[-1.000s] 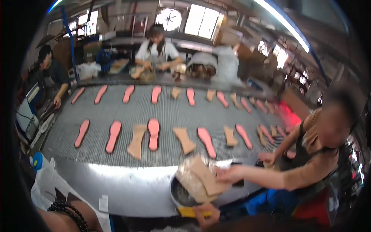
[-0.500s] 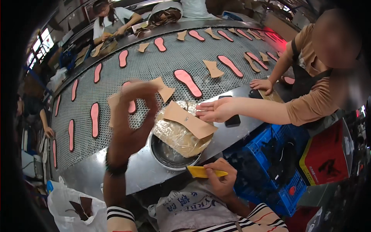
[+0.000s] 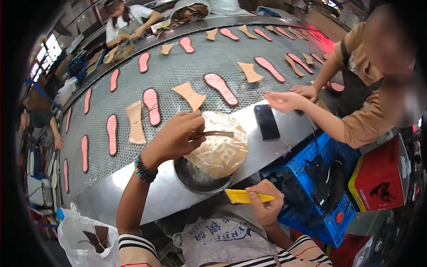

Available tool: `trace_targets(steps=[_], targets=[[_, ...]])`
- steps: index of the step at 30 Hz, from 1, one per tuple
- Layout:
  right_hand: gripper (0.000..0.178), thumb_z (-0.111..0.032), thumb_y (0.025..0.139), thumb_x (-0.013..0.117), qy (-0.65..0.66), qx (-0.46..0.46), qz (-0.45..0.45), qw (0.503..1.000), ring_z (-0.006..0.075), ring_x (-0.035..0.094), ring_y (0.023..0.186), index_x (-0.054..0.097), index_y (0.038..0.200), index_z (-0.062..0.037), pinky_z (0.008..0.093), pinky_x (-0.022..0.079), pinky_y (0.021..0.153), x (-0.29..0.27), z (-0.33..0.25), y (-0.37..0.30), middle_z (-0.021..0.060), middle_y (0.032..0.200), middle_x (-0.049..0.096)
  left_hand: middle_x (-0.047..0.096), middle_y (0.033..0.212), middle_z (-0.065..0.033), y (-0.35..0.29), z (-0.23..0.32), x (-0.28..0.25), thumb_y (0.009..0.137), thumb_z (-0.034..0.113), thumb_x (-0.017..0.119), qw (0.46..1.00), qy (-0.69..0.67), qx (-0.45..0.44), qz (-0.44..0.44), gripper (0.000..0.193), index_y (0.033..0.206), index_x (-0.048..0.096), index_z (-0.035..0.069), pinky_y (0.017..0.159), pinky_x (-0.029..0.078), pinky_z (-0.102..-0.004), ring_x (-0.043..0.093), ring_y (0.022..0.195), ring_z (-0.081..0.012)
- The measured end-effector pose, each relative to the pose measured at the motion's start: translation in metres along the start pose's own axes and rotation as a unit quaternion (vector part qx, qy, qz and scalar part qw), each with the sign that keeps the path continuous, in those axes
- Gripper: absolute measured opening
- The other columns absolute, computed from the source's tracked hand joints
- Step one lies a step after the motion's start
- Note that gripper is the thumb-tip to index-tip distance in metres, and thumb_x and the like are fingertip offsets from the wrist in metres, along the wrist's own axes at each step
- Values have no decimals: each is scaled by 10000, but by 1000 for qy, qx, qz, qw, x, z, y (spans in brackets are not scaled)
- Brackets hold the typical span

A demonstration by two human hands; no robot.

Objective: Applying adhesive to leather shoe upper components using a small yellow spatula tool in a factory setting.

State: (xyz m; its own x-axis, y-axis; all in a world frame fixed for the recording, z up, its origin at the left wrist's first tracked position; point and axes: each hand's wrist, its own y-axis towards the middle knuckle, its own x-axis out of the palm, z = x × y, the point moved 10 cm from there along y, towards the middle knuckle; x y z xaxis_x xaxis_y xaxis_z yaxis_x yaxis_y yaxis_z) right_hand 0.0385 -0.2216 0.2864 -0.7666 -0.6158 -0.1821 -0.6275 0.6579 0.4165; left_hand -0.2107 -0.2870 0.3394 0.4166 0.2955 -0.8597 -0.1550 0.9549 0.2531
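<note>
My left hand [image 3: 177, 135] is closed on a tan bow-tie-shaped piece [image 3: 219, 133], seen nearly edge-on above a round plastic-wrapped board [image 3: 227, 155]. That board rests over a metal bowl [image 3: 191, 178] at the table's near edge. Lower and to the right, my right hand [image 3: 267, 202] grips a yellow scraper [image 3: 244, 196], its wide blade pointing left. Just beyond my left hand lie another tan piece [image 3: 190, 95] and a pink insole with a dark rim [image 3: 152, 107].
Rows of pink insoles and tan pieces lie on a mesh belt [image 3: 178, 71]. A co-worker's hand [image 3: 284, 101] hovers near a black phone [image 3: 267, 122]. At lower right stand a blue crate [image 3: 289, 218] and red box [image 3: 382, 178]; a white bag [image 3: 84, 258] hangs lower left.
My left hand has come down from above the belt and taken the tan piece, tilting it up off the board. The co-worker's hand has drawn back to the right.
</note>
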Motion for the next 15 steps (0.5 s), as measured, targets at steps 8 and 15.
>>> trace_targets(steps=[8,15], targets=[[89,41,856,679,9,-5,-80,997,209,611,720,744,915,35,322,461,678,52,7,16,122,814,701,603,1269,-151,-192,-41,-17,849,29,768,751,-553,-209,295,528,1326,545,-4,904,597,-407,688,1051,-261],[97,18,866,711,-48,-68,-199,977,263,643,763,760,949,10,363,475,742,113,-5,28,136,896,748,632,924,-133,-233,13,-5,866,6,788,747,-534,-103,383,175,900,616,3,754,621,-389,700,909,-271]])
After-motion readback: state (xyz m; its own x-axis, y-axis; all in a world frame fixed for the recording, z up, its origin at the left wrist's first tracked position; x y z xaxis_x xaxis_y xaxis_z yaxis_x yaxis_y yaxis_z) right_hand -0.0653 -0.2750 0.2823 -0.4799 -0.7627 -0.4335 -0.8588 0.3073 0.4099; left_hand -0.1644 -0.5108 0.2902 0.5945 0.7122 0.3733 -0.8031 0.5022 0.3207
